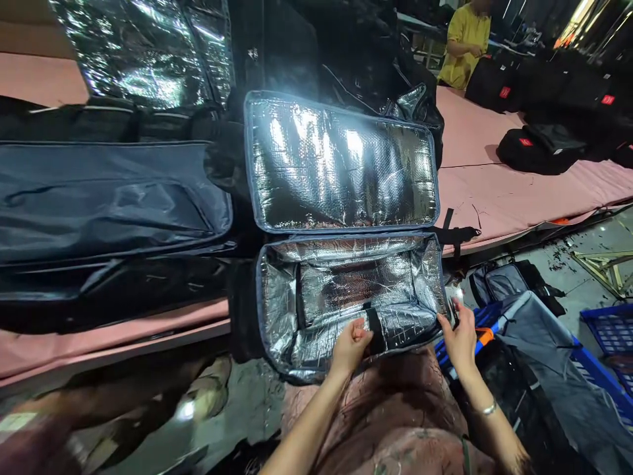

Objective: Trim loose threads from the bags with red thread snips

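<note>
An insulated bag (291, 356) with a shiny silver lining lies in front of me, its body opened toward me. Its lid (341, 165), lined in quilted silver, is folded back at the far side. My left hand (352, 343) is closed in a pinch at the front wall, against a black strap (376, 330) that hangs across the lining. At the bag's front right corner is my right hand (459, 336), thumb at the rim and fingers spread outside it. Inside the bag I see bare foil walls and floor.
Dark bags (113, 191) line the pink-covered table (544, 191) on the left. Black bags with red labels (534, 148) stand at the right, near a person in a yellow top (465, 46). Below right are a grey-lined blue container (539, 336) and a blue crate (610, 330).
</note>
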